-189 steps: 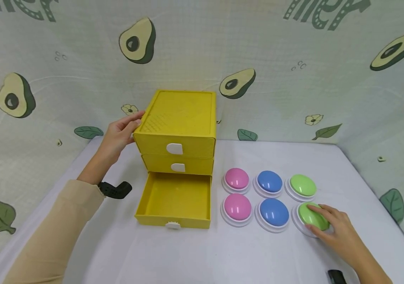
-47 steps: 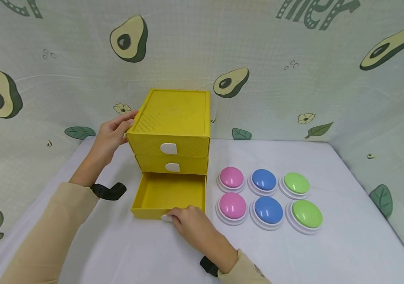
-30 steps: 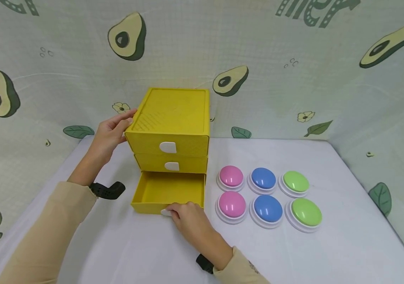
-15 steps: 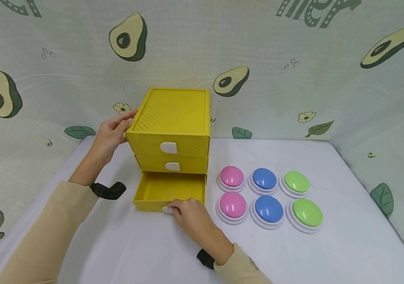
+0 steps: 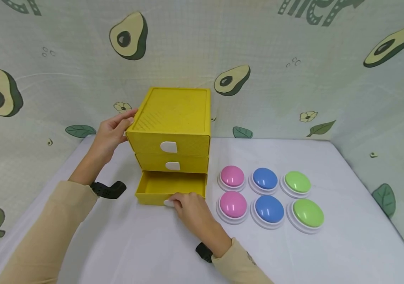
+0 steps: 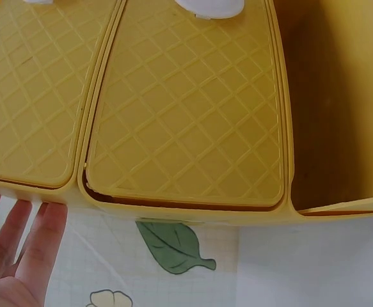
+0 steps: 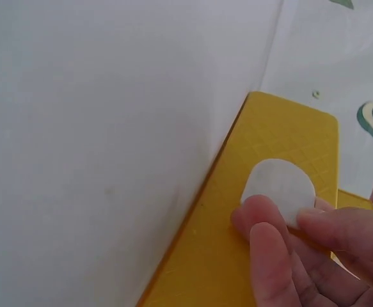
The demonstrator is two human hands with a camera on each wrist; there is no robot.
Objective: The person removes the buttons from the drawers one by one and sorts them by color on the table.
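A yellow three-drawer cabinet (image 5: 173,110) stands on the white table, its bottom drawer (image 5: 148,198) pulled partway out and bare inside. My right hand (image 5: 196,215) is at that drawer's front. In the right wrist view, thumb and fingers pinch the drawer's white handle (image 7: 279,188). My left hand (image 5: 109,134) rests on the cabinet's left side near the top, its extended fingers (image 6: 42,243) touching the wall in the left wrist view. Both upper drawers, each with a white handle (image 5: 168,147), are closed.
Right of the cabinet, two rows of domed push buttons on white bases stand on the table: pink (image 5: 233,204), blue (image 5: 269,208) and green (image 5: 308,212). An avocado-print cloth (image 5: 187,47) hangs behind and at the sides.
My right hand has gone from the front green button to the bottom drawer's handle. The drawer has slid inward with it and stands out less. My left hand has stayed on the cabinet.
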